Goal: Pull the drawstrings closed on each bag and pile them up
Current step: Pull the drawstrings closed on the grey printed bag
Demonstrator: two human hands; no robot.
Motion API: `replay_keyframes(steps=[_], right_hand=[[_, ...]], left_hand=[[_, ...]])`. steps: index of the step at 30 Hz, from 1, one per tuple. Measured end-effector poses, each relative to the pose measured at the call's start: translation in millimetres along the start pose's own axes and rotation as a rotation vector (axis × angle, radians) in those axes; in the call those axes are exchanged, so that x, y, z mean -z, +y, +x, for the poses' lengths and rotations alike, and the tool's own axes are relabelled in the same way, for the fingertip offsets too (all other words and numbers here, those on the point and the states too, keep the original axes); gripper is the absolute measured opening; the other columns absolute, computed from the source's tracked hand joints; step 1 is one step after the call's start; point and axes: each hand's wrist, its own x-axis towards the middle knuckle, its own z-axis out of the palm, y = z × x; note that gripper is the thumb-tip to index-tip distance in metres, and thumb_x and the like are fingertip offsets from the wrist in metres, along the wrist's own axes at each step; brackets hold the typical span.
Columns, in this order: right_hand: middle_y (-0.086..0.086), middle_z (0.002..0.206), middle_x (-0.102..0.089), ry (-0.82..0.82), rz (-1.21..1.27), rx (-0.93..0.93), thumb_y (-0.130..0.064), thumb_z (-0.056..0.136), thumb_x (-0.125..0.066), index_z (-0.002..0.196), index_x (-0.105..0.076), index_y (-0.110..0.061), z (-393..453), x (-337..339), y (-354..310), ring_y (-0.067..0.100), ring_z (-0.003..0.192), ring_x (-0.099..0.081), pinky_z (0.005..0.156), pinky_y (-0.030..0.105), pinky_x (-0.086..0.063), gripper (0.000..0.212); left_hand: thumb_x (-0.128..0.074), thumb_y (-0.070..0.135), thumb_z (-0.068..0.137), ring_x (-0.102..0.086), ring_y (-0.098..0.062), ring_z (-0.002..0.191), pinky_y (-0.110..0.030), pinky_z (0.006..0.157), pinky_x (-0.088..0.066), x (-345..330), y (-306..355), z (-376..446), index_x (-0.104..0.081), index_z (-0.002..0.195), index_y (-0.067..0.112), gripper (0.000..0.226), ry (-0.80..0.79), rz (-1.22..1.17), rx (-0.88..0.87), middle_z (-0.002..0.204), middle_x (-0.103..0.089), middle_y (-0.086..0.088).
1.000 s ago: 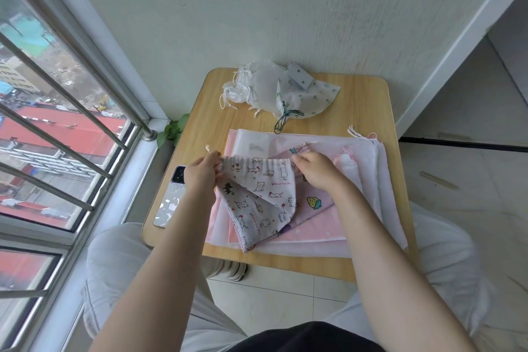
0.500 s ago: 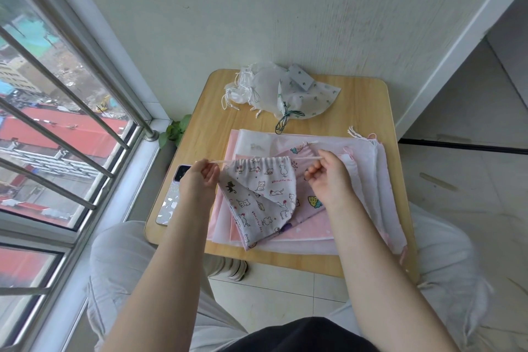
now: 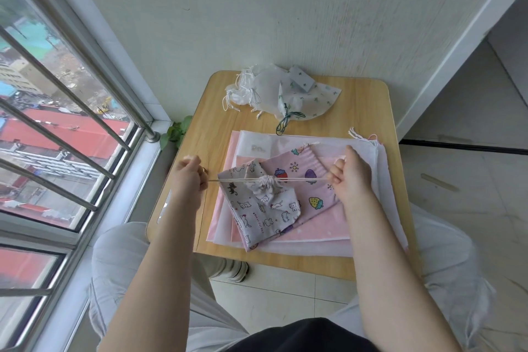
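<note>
I see the wooden desk (image 3: 363, 111) from above, its far edge against the wall and its left edge beside the window (image 3: 57, 123). Most of the near half carries a flat stack of pale pink and white bags (image 3: 285, 234), squared to the desk edges; its right side runs under my right forearm, so I can't make out that edge fully. At the far edge, toward the left corner, lies a loose pile of closed white bags (image 3: 274, 94), cords trailing; how many are in it I can't tell. On the flat stack lies a lilac fruit-print bag (image 3: 311, 197), tilted, its gathered mouth toward the far right. Over it sits the grey cat-print bag (image 3: 257, 208), long axis running from its puckered mouth in the middle of the stack down to the near edge, mouth pointing away from me. The drawstring (image 3: 300, 179) runs taut, parallel to the near edge, out of both sides of that mouth. My left hand (image 3: 188, 177), past the left edge, pinches one end with fingers curled; my right hand (image 3: 348, 174) is fisted round the other, over the stack. The hands are well apart. A phone (image 3: 164, 208) at the left edge is mostly hidden by my left arm.
</note>
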Motion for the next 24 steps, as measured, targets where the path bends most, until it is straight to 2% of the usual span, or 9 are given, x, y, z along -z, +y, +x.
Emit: replay_keyframes(steps=[2,5,7,9,11,13,18,21,24], right_hand=[[0.004,0.054,-0.03,0.055,-0.282,0.186,-0.027,0.095,-0.048,0.071,-0.043,-0.016,1,3,3,0.016,0.04,-0.029,0.043,0.024,-0.026,0.027],[0.003,0.059,-0.039,0.006,-0.739,0.448,-0.025,0.089,-0.056,0.063,-0.035,-0.017,-3,0,13,0.017,0.054,-0.036,0.054,0.031,-0.031,0.035],[-0.003,0.064,-0.051,-0.114,-0.94,0.5,-0.023,0.089,-0.057,0.07,-0.044,-0.015,-6,-1,16,0.012,0.059,-0.046,0.058,0.028,-0.038,0.024],[-0.004,0.068,-0.06,-0.226,-1.152,0.502,-0.03,0.089,-0.054,0.074,-0.053,-0.017,-8,-2,17,0.012,0.063,-0.056,0.062,0.028,-0.043,0.02],[-0.003,0.057,-0.05,-0.312,-1.371,0.505,-0.038,0.09,-0.05,0.06,-0.043,-0.017,-12,-6,16,0.016,0.054,-0.047,0.057,0.029,-0.036,0.037],[-0.002,0.051,-0.037,-0.344,-1.529,0.468,-0.044,0.092,-0.047,0.053,-0.034,-0.019,-20,-13,15,0.017,0.049,-0.037,0.053,0.028,-0.028,0.048],[0.0,0.051,-0.026,-0.28,-1.453,0.57,-0.036,0.089,-0.053,0.052,-0.027,-0.017,-35,-24,21,0.019,0.051,-0.028,0.05,0.031,-0.017,0.05],[0.002,0.049,-0.024,-0.189,-1.382,0.645,-0.021,0.086,-0.054,0.048,-0.027,-0.014,-38,-28,24,0.019,0.051,-0.022,0.049,0.032,-0.012,0.047],[0.0,0.048,-0.024,-0.177,-1.332,0.649,-0.022,0.087,-0.055,0.049,-0.026,-0.016,-34,-27,23,0.017,0.048,-0.02,0.05,0.031,-0.012,0.048]], left_hand=[[-0.052,0.018,0.094,-0.042,-0.017,0.052,-0.028,0.05,-0.035,0,-4,-1,-0.048,0.082,0.014,0.013,0.009,0.256,-0.159,0.063,-0.051,-0.003],[-0.059,0.025,0.086,-0.039,-0.016,0.057,-0.03,0.054,-0.033,-6,-10,-9,-0.048,0.072,0.005,0.027,-0.151,0.651,-0.401,0.064,-0.047,-0.004],[-0.06,0.032,0.085,-0.035,-0.015,0.053,-0.029,0.052,-0.026,-8,-8,-11,-0.054,0.069,-0.005,0.041,-0.249,0.842,-0.469,0.058,-0.044,-0.009],[-0.058,0.039,0.087,-0.035,-0.015,0.049,-0.025,0.048,-0.025,-11,-3,-14,-0.063,0.069,-0.005,0.048,-0.268,1.025,-0.495,0.055,-0.05,-0.013],[-0.056,0.042,0.09,-0.032,-0.015,0.044,-0.021,0.044,-0.022,-17,0,-20,-0.059,0.058,0.0,0.053,-0.262,1.164,-0.486,0.05,-0.045,-0.006],[-0.056,0.045,0.091,-0.027,-0.013,0.041,-0.02,0.042,-0.019,-24,0,-24,-0.046,0.049,0.01,0.055,-0.261,1.207,-0.492,0.047,-0.039,0.0],[-0.068,0.038,0.08,-0.027,-0.016,0.048,-0.023,0.048,-0.018,-29,-6,-29,-0.028,0.048,0.019,0.055,-0.231,1.048,-0.505,0.048,-0.028,0.002],[-0.066,0.029,0.082,-0.028,-0.016,0.047,-0.023,0.047,-0.019,-31,-7,-30,-0.026,0.048,0.019,0.053,-0.174,0.958,-0.482,0.046,-0.029,0.002],[-0.066,0.031,0.084,-0.026,-0.015,0.046,-0.023,0.048,-0.02,-29,-5,-26,-0.027,0.049,0.019,0.054,-0.216,0.919,-0.424,0.046,-0.029,0.002]])
